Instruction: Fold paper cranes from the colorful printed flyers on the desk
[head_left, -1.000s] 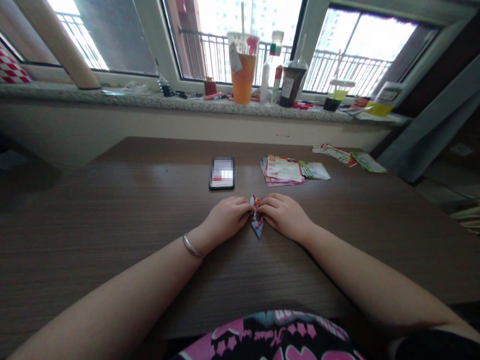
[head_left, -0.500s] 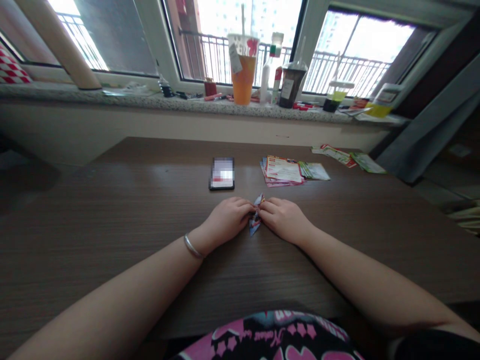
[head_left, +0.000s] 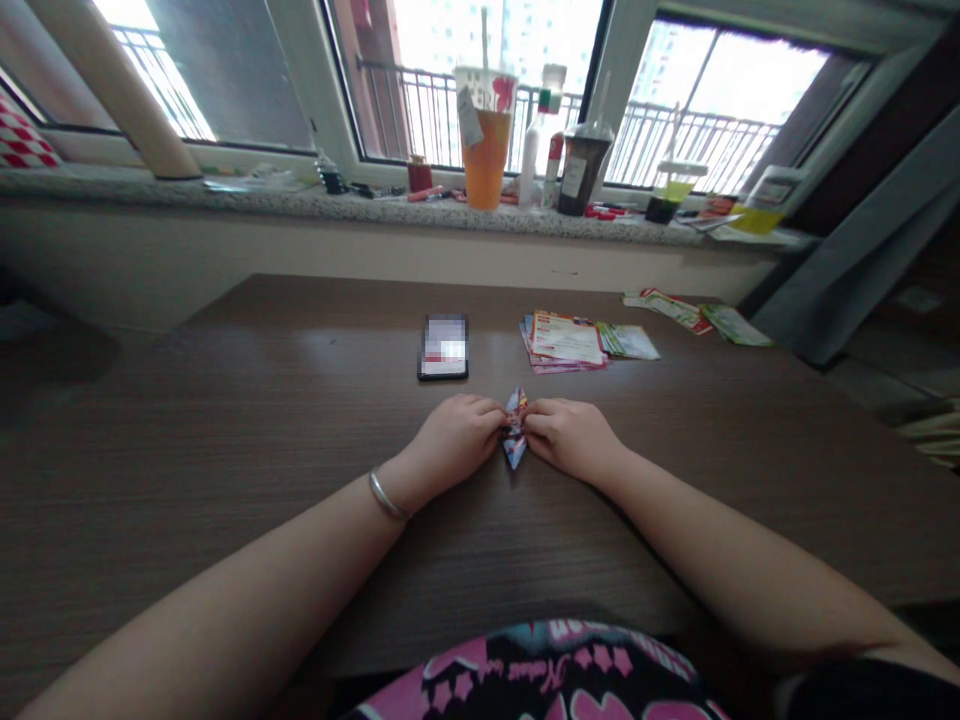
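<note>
A small folded piece of printed paper (head_left: 516,440), pointed at its near and far ends, is held between my two hands above the brown table (head_left: 337,560). My left hand (head_left: 466,432) pinches its left side, a silver bangle on the wrist. From the right, my right hand (head_left: 568,436) grips the other edge with thumb and fingers bent together. Fingertips of both hands hide the paper's side edges. Beyond my left hand lies a phone (head_left: 444,348) with a lit, blurred screen.
Printed leaflets (head_left: 568,340) lie stacked behind my right hand, with more paper strips (head_left: 679,310) at the table's far right. On the stone windowsill (head_left: 285,203) stand an orange drink cup (head_left: 486,155), a dark drink cup (head_left: 583,170), bottles and small clutter.
The folded paper has turned a little and its near tip has shifted right. My right hand has moved slightly right, showing more of the paper's middle.
</note>
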